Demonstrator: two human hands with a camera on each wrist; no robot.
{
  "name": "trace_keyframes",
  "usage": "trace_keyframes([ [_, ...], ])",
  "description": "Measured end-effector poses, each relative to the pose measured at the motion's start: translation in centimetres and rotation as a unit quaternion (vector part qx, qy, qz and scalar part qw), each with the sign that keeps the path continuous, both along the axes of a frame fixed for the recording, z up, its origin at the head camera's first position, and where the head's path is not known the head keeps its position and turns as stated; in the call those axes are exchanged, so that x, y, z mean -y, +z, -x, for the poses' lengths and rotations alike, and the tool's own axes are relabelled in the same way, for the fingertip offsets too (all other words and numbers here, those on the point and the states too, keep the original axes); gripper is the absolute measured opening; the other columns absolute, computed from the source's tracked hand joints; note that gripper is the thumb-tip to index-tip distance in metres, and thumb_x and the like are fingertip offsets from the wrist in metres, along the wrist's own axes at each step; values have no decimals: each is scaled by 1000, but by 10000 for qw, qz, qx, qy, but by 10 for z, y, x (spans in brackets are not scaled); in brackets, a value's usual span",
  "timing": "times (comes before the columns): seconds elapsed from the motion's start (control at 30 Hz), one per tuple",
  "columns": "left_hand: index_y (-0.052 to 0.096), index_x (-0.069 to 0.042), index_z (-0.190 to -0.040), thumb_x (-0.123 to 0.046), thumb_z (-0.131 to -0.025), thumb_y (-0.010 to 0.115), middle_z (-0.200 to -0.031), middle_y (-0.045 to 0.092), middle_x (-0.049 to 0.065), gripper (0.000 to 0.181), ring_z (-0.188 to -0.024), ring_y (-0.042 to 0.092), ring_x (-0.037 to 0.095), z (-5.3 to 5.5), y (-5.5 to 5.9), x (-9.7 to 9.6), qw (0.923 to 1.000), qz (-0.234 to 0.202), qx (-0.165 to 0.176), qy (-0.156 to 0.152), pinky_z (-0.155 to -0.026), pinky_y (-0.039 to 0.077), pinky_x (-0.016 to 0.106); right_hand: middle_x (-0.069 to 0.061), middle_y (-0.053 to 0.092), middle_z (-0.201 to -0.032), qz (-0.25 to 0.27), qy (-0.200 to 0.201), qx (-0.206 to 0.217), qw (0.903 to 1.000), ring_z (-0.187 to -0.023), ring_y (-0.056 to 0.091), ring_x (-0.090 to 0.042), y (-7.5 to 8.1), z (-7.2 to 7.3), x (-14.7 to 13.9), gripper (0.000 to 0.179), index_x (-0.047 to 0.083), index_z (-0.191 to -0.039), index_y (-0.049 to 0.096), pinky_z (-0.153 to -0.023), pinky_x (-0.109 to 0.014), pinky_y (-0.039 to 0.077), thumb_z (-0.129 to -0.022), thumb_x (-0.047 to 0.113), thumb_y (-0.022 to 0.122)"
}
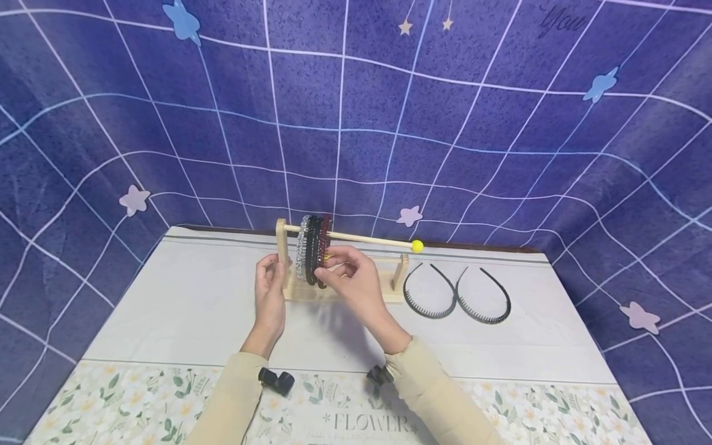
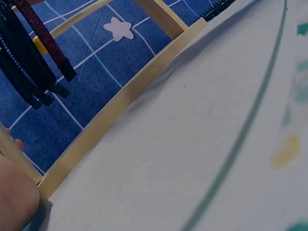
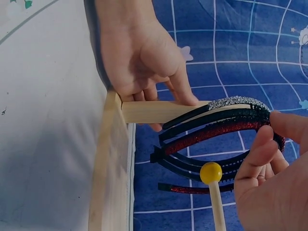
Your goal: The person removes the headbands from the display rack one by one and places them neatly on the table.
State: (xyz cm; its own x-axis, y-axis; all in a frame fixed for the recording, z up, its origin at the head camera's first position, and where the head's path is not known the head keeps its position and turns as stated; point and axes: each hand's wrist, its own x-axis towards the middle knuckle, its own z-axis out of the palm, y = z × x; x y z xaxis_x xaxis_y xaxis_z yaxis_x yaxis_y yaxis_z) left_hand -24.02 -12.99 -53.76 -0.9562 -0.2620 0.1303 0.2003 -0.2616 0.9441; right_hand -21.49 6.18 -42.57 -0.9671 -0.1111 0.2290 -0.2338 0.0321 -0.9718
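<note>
A wooden stand [image 1: 345, 294] bears a row of headbands [image 1: 314, 250] on its upper rod: a silver sparkly one [image 3: 236, 102], black ones and a red glittery one [image 3: 207, 135]. My left hand [image 1: 270, 290] grips the stand's left post [image 3: 149, 111], thumb along one side and fingers round behind. At the near side of the row, my right hand [image 1: 356, 281] pinches the headbands between thumb and fingers, close to the red one. Their open ends hang apart in the left wrist view. A yellow ball [image 3: 211, 173] caps the upper rod.
Two black toothed headbands [image 1: 429, 316] lie side by side on the white table cloth [image 1: 183, 296], right of the stand. A short right post [image 1: 400, 273] rises from the stand's base. Behind hangs a blue gridded cloth [image 1: 361, 154] with stars.
</note>
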Motion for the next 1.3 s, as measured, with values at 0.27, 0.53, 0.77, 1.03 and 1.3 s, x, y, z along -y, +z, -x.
trace_keyframes([
  [0.27,47,-23,-146,-34,-120,46,-165,48,23,27,-156,47,31,1,-1,1,10000,31,2,-21,-134,31,38,-20,75,-98,103,56,-9,9999,-70,65,-7,-1,1,-1,37,-7,-124,74,-59,-17,51,-89,-8,85],
  [0.53,48,-23,-145,-31,-120,47,-164,50,22,26,-154,48,32,0,-2,1,10000,-57,-17,-2,-132,32,35,-21,75,-100,89,19,-64,9999,-73,67,-7,2,0,-7,36,-8,-125,73,-61,-17,54,-90,-10,83],
  [0.77,48,-23,-144,-29,-121,46,-164,48,24,25,-154,49,33,0,-1,0,10000,-42,-20,-14,-133,31,36,-17,76,-100,111,-177,-11,9998,-73,66,-7,8,1,-16,36,-6,-127,73,-56,-17,50,-91,-10,81],
  [1.03,48,-23,-144,-30,-121,46,-165,47,25,25,-154,48,32,0,0,-1,10000,-59,-53,-32,-133,31,34,-7,76,-99,421,-330,-27,9986,-72,65,-5,17,-1,-32,36,-6,-129,72,-54,-17,48,-94,-10,78],
  [1.3,49,-21,-144,-28,-120,47,-162,51,24,24,-152,50,32,1,0,-1,9999,-130,-97,0,-132,32,34,-6,75,-98,563,-466,-93,9973,-71,65,-5,26,-3,-42,36,-7,-130,71,-54,-17,48,-95,-12,75],
])
